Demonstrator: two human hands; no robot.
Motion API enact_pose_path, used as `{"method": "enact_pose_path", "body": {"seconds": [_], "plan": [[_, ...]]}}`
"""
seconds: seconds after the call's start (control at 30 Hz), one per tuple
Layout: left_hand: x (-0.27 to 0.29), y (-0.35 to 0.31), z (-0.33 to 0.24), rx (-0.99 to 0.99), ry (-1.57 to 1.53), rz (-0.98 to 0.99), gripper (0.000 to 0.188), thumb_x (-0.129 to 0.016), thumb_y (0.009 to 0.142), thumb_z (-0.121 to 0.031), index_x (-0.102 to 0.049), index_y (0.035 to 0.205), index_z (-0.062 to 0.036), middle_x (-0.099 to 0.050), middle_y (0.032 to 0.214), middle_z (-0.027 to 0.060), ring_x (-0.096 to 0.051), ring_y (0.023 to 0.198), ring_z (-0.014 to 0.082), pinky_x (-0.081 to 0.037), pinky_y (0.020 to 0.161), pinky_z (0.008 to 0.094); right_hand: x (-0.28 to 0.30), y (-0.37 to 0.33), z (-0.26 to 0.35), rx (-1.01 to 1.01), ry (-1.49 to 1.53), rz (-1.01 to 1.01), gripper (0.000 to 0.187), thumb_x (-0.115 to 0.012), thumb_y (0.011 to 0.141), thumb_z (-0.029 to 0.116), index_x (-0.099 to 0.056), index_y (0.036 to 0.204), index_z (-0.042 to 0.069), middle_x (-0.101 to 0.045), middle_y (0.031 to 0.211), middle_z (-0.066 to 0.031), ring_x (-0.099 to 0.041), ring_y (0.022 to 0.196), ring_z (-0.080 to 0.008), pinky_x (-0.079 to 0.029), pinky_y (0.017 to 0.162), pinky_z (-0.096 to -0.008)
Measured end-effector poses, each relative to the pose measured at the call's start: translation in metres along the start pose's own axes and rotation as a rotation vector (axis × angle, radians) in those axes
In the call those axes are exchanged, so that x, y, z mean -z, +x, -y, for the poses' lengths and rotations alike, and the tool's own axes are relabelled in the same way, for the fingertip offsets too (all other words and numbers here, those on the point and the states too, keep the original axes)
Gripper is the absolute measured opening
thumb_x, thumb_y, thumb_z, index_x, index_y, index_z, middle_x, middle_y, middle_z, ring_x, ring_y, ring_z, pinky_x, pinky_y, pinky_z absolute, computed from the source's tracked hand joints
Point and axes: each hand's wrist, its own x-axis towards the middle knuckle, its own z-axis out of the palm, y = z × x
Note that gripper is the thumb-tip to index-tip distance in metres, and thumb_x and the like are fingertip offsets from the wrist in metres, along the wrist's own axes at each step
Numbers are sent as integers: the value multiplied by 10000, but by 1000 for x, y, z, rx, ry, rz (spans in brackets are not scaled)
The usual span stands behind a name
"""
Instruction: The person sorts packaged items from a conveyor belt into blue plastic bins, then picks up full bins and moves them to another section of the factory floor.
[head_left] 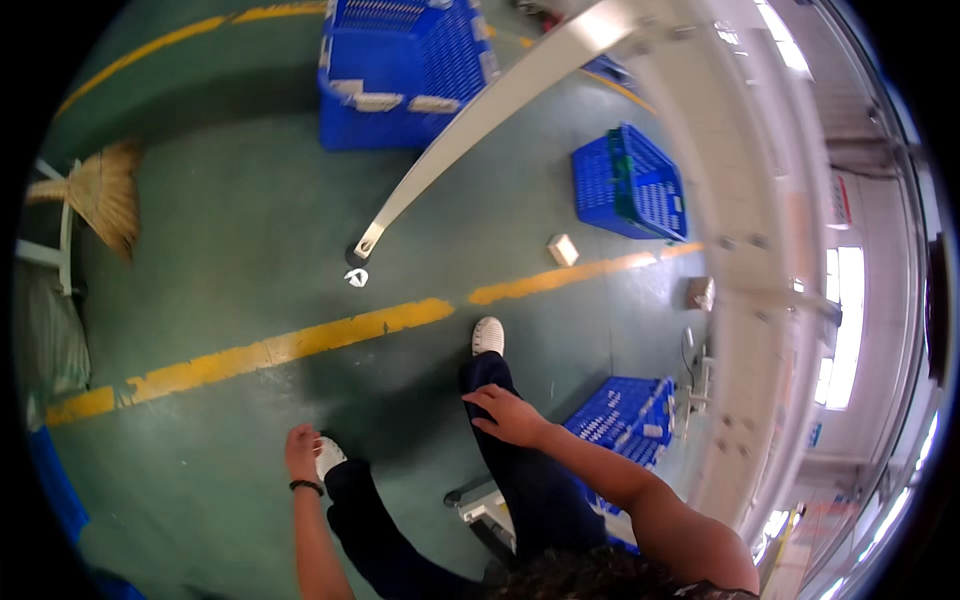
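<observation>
Green floor [240, 200], yellow line [280, 350], blue plastic basket [597, 185]
Left hand [302, 456] by a white shoe [329, 459], its fingers' state unclear; right hand [510, 417] before dark trousers [520, 485], fingers loosely spread.

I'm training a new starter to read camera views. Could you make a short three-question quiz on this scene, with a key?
1. Choose one. The line painted on the floor is: a) red, b) yellow, c) black.
2. True or false: the person's right hand holds nothing visible.
3. Fill in: the person wears the dark bracelet on the ____ arm.

Key:
1. b.
2. True; it shows in front of the dark trousers.
3. Left, by the left hand.
</observation>
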Motion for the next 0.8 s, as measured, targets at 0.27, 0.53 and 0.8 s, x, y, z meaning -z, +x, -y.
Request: {"method": "enact_pose_path", "body": {"seconds": [0.27, 0.53, 0.8], "plan": [[-223, 122, 124, -83, 589, 294, 151, -616, 953, -132, -645, 1079, -53, -697, 891, 66, -668, 761, 167, -542, 726, 320, -66, 76, -467, -777, -461, 206, 367, -620, 896, 285, -667, 1214, 108, -600, 1226, -202, -579, 1156, -379, -491, 995, -467], [-423, 234, 117, -322, 915, 209, 373, -783, 809, -61, -520, 1073, -38, -544, 1045, 140, -597, 776, 265, -514, 735, 392, 14, 133, -668, -707, -510, -151, 396, -701, 886, 226, -624, 1230, 44, -566, 1308, -136, -510, 1226, -352, -469, 1028, -440], [-483, 296, 104, -297, 1262, -44, 589, -883, 702, -70, -431, 1064, 35, -491, 1166, 249, -538, 1005, 451, -487, 853, 462, 89, 222, -790, -840, -505, -447, 901, -812, 807, 358, -333, 1513, 69, -411, 1515, -133, -423, 1355, -326, -417, 1095, -441]]}}
